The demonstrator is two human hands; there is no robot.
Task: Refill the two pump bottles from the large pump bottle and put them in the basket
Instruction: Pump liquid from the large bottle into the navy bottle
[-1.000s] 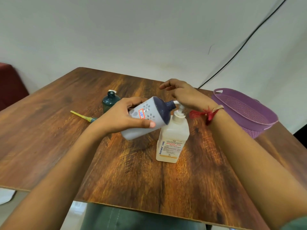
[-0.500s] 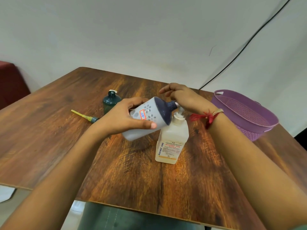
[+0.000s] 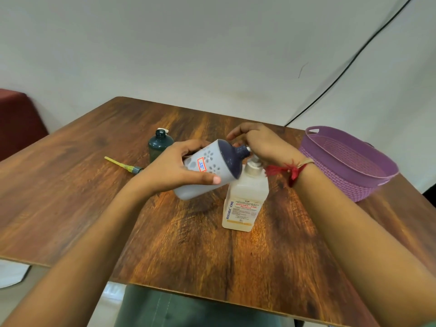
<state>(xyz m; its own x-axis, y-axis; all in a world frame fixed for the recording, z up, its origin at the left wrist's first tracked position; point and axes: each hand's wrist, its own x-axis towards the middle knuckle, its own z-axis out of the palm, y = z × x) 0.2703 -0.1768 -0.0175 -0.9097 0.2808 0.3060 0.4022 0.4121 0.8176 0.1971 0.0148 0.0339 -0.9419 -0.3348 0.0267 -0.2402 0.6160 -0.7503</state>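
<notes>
My left hand (image 3: pixel 169 171) grips a white bottle with a navy top (image 3: pixel 207 171), tilted on its side above the table. Its open neck points at the nozzle of the large translucent pump bottle (image 3: pixel 245 201), which stands upright mid-table. My right hand (image 3: pixel 262 142) lies over that bottle's pump head, palm down, and hides most of it. A small dark green bottle (image 3: pixel 159 143) stands uncapped behind my left hand. Its pump with a yellow tube (image 3: pixel 122 165) lies flat on the table to the left.
A purple woven plastic basket (image 3: pixel 335 175) sits at the right side of the wooden table (image 3: pixel 212 251). A black cable runs down the wall behind it. A dark red seat shows at the far left.
My right hand has sunk a little onto the pump head. My left hand keeps the white bottle at the same tilt against the nozzle.
</notes>
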